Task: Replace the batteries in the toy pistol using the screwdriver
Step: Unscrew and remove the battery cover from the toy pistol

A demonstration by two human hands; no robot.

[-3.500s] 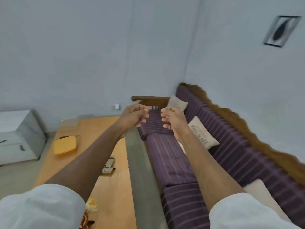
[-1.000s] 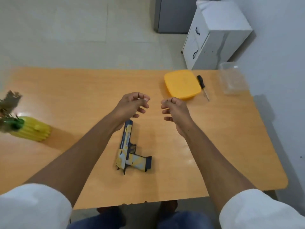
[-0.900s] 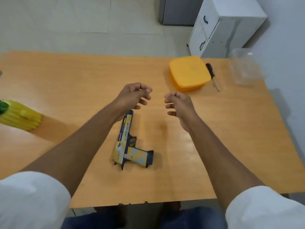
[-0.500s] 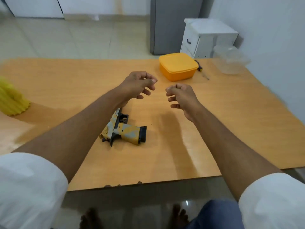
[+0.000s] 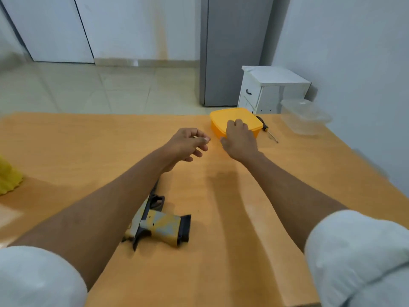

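I have the yellow-and-grey plastic toy pistol (image 5: 158,222) lying flat on the orange wooden table (image 5: 88,147), near the front edge, its barrel end hidden under my left forearm. My left hand (image 5: 187,144) hovers above the table with fingers loosely curled, holding nothing. My right hand (image 5: 240,138) reaches toward the orange lidded plastic box (image 5: 221,120); its fingers look relaxed and slightly spread over the box's near edge, but I cannot tell whether they touch it.

The black-handled screwdriver (image 5: 265,129) lies just beyond the box, on its right side, with the clear plastic container (image 5: 305,117) farther right near the wall.

The risks I see from here: my right hand may bump the box and shove it into the screwdriver, which could roll toward the table's far edge. Reaching over the box for the tool, I could catch the lid. My left forearm hangs low over the pistol, so a careless pull back could drag it off the near edge. The screws will probably be small and easy to lose on this surface.
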